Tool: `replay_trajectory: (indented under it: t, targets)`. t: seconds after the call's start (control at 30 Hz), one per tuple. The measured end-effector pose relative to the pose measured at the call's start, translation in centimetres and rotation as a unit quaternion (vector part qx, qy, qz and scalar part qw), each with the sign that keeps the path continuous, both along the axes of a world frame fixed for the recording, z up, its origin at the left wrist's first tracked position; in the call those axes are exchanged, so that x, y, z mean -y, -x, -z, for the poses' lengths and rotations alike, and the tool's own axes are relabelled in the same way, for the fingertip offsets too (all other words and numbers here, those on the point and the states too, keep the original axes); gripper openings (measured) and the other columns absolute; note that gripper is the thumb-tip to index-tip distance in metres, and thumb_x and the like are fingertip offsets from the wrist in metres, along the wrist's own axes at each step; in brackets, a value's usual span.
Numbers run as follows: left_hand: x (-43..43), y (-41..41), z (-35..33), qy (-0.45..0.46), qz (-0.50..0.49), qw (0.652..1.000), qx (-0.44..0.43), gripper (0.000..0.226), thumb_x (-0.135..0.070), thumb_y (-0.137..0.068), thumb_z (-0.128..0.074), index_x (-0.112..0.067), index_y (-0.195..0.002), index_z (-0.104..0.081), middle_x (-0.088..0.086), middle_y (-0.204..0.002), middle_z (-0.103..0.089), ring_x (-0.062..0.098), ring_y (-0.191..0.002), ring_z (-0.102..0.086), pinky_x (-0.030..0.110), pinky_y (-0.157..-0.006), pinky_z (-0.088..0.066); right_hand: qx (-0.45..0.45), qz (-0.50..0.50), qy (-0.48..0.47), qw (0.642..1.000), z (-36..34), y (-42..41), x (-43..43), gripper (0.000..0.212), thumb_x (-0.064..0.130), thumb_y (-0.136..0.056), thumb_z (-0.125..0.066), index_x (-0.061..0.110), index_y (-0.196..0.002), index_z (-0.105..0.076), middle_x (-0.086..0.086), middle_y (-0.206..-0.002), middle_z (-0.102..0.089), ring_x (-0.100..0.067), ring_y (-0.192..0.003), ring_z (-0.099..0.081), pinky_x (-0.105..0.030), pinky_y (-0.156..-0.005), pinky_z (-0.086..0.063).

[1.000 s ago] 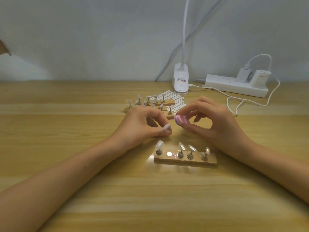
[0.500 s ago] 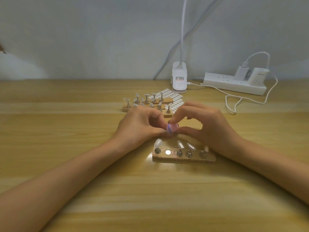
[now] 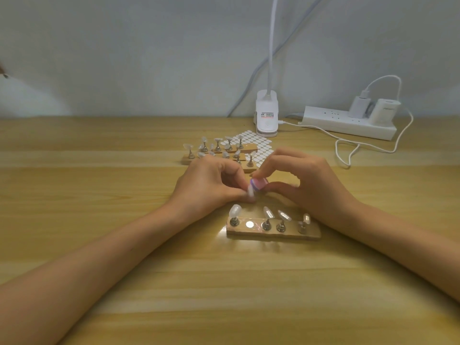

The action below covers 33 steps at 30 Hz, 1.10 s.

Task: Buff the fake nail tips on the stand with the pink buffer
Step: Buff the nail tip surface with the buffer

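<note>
A wooden stand point(image 3: 273, 234) sits nearest on the pale wood surface point(image 3: 99, 245), carrying four nail tips point(image 3: 268, 212). Just behind it, the left hand point(image 3: 206, 188) pinches a loose tip point(image 3: 251, 191) and the right hand point(image 3: 306, 185) pinches the pink buffer point(image 3: 259, 184) against it. Farther back are spare stands point(image 3: 219, 153), a sticker sheet point(image 3: 258, 145), a clip lamp point(image 3: 266, 115), a power strip point(image 3: 343, 122) and a grey wall point(image 3: 124, 58).

The nail tip point(image 3: 251, 191) in the left hand point(image 3: 209, 185) is blurred; fingers point(image 3: 271, 163) of the right hand point(image 3: 313, 183) cover most of the pink buffer point(image 3: 260, 184). The lamp label point(image 3: 266, 115) is unreadable.
</note>
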<state>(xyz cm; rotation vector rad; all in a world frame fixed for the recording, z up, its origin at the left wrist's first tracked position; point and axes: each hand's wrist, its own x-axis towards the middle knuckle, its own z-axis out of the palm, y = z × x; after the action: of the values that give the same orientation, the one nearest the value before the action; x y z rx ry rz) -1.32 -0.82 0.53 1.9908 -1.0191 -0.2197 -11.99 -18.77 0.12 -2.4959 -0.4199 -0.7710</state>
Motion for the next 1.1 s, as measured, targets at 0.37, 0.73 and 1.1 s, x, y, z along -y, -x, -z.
replay_trajectory:
  t: [0.37,0.73,1.1]
  targets:
    - [-0.02,-0.02,0.00,0.009,0.000,1.000,-0.006,0.027,-0.026,-0.065,-0.092,-0.038,-0.057,-0.069,-0.013,-0.065,-0.071,0.006,-0.070,-0.066,0.051,-0.084,-0.054,0.026,-0.030,0.031,0.999,0.09,-0.01,-0.35,0.011,0.010,-0.087,-0.073,0.004,-0.097,-0.075,-0.011,-0.093,-0.065,-0.024,-0.086,-0.063,-0.034,-0.079,-0.052]
    - [0.02,-0.05,0.01,0.004,0.006,1.000,-0.017,0.021,-0.025,-0.067,-0.092,-0.031,-0.061,-0.072,-0.008,-0.071,-0.074,0.012,-0.077,-0.071,0.051,-0.087,-0.054,0.019,0.001,-0.015,1.000,-0.07,-0.04,0.04,0.010,0.008,-0.083,-0.077,0.005,-0.091,-0.074,-0.008,-0.091,-0.065,-0.021,-0.084,-0.064,-0.038,-0.079,-0.053]
    - [-0.07,-0.09,-0.09,0.014,0.010,1.000,-0.021,0.024,-0.028,-0.066,-0.092,-0.032,-0.058,-0.069,-0.007,-0.067,-0.073,0.009,-0.072,-0.069,0.051,-0.084,-0.056,0.004,-0.029,0.015,0.999,-0.03,-0.01,-0.23,0.011,0.003,-0.080,-0.080,0.004,-0.088,-0.073,-0.009,-0.092,-0.065,-0.023,-0.085,-0.064,-0.035,-0.079,-0.052]
